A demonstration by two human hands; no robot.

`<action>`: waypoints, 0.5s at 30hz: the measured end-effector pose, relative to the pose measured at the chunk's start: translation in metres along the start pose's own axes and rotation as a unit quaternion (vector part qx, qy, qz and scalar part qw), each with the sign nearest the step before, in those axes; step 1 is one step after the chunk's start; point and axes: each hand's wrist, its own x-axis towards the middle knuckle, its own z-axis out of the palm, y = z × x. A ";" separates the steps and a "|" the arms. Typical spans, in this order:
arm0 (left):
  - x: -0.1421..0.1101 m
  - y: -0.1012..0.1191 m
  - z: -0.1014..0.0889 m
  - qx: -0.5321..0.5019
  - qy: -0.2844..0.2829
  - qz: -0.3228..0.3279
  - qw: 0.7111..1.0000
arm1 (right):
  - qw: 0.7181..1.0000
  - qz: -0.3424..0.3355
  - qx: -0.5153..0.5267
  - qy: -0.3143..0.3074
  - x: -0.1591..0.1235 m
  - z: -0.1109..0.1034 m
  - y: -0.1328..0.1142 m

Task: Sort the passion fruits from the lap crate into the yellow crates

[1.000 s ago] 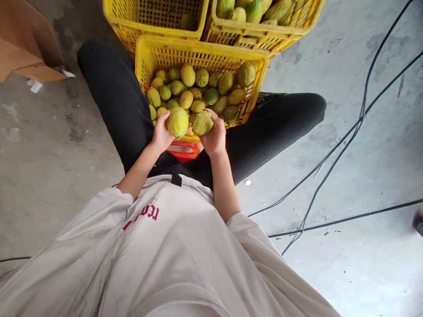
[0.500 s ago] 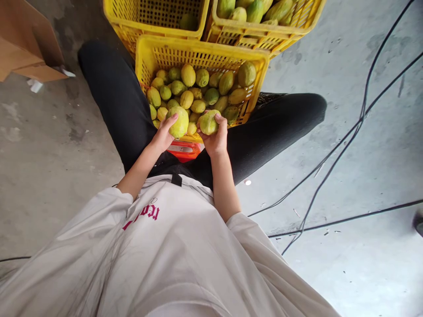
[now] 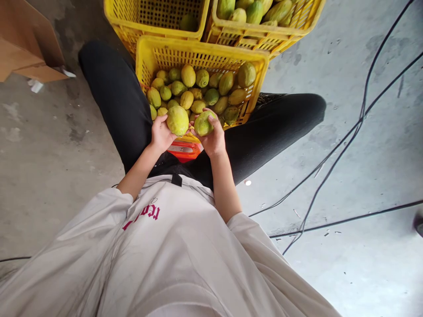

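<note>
My left hand is closed around a pale yellow-green papaya, its fingers behind and under the fruit. In my right hand sits a smaller, greener papaya, with the thumb along its right side. Both fruits are held side by side over the near edge of a yellow plastic crate between my legs. Many yellow and green papayas lie loose inside that crate, some hidden behind my hands.
Behind the near crate stand a second yellow crate with one green fruit visible and a third crate of longer papayas. A red plastic object lies under the near rim. A cardboard box is at left; black cables cross the floor at right.
The papaya in my right hand has turned, showing different sides, as that hand shifted slightly. My left thumb has moved lower, and its papaya has turned a little too.
</note>
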 end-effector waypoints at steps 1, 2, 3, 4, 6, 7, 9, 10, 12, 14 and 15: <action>0.001 -0.001 -0.001 0.004 -0.001 0.004 1.000 | 1.000 -0.001 0.010 0.000 0.000 0.000 -0.001; 0.001 -0.001 -0.001 0.008 0.000 0.012 1.000 | 1.000 -0.002 0.021 -0.001 0.001 0.000 -0.002; 0.002 -0.002 -0.001 0.012 0.002 0.024 1.000 | 0.999 -0.002 0.033 -0.001 0.001 0.000 -0.003; 0.002 -0.003 -0.001 0.017 0.006 0.036 0.999 | 0.999 -0.001 0.042 -0.002 0.002 0.000 -0.004; 0.001 -0.003 -0.001 0.028 0.014 0.050 0.998 | 0.999 0.003 0.051 -0.002 0.002 0.000 -0.005; 0.001 -0.003 -0.001 0.034 0.018 0.051 0.998 | 0.999 0.004 0.053 -0.002 0.003 0.000 -0.006; -0.001 -0.002 -0.001 0.039 0.022 0.048 0.998 | 0.999 0.000 0.051 0.001 0.004 0.000 -0.005; -0.002 -0.002 -0.001 0.038 0.024 0.045 0.998 | 0.999 -0.002 0.048 0.004 0.005 0.000 -0.004; -0.002 -0.001 -0.001 0.033 0.032 0.044 0.998 | 0.999 -0.006 0.038 0.018 0.006 0.000 -0.002; 0.000 -0.002 -0.001 0.030 0.040 0.045 0.998 | 0.999 -0.011 0.030 0.036 0.006 0.000 0.001; 0.001 -0.002 -0.001 0.028 0.045 0.049 0.997 | 0.999 -0.014 0.026 0.042 0.006 -0.001 0.002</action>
